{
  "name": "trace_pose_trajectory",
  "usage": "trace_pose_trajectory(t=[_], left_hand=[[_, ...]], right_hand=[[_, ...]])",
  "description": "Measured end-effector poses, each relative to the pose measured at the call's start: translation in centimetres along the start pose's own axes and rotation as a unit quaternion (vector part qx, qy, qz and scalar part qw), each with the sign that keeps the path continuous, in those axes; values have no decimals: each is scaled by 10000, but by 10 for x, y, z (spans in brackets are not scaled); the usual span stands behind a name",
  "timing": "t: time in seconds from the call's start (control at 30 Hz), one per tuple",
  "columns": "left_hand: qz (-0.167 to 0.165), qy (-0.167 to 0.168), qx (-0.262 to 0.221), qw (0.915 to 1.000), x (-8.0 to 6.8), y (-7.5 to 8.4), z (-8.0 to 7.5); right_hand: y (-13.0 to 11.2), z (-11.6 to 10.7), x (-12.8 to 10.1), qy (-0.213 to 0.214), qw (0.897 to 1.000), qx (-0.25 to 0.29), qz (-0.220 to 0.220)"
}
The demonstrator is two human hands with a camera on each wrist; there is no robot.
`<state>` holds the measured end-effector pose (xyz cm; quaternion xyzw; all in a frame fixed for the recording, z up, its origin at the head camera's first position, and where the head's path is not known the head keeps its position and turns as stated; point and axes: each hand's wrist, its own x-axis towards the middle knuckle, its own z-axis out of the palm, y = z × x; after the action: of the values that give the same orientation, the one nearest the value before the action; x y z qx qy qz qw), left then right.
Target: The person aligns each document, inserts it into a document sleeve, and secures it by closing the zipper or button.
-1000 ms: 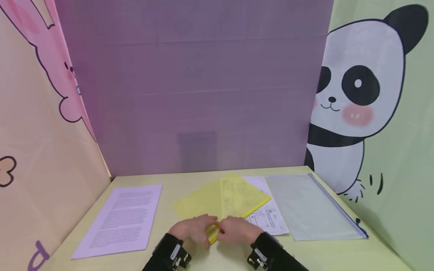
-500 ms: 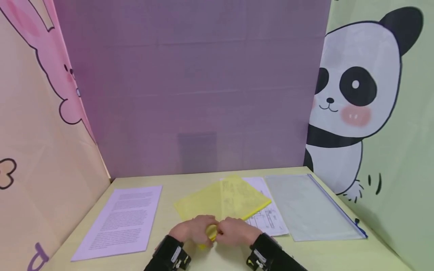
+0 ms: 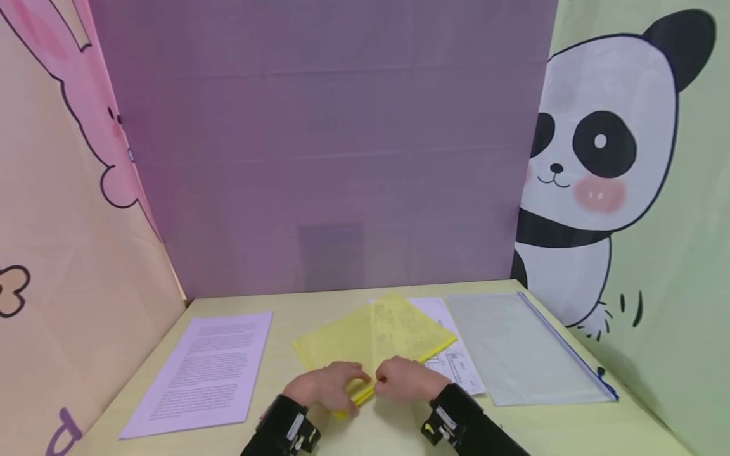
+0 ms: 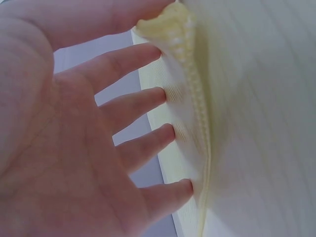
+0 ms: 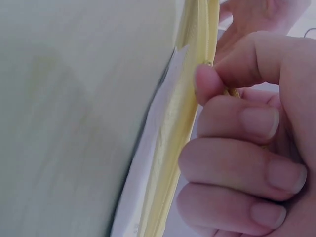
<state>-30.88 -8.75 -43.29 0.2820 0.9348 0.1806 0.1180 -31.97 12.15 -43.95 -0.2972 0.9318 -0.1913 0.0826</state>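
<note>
On the desk (image 3: 274, 304) at lower centre, your left hand (image 3: 325, 384) holds the yellow pouch (image 3: 373, 339); your right hand (image 3: 409, 382) pinches its zipper (image 5: 228, 91).

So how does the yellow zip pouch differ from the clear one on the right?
The yellow zip pouch lies skewed near the table's middle, gripped at its near corner by the left hand, with the right hand pinching at its zipper edge. The clear pouch lies untouched, with a blue zipper strip. The yellow one holds a printed sheet; the clear one looks empty. Both lie flat.
</note>
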Motion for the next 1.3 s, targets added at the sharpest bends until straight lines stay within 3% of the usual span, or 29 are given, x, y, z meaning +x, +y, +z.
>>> trace_pose_trajectory(t=[0.47,1.3], left_hand=[[-253,-92,-262,9993,0,0,-1],[-239,-65,-223,9994,-1,4,-3]], right_hand=[[-1,-3,-3,-76,9998,158,36],[13,-12,-5,-35,9995,297,93]])
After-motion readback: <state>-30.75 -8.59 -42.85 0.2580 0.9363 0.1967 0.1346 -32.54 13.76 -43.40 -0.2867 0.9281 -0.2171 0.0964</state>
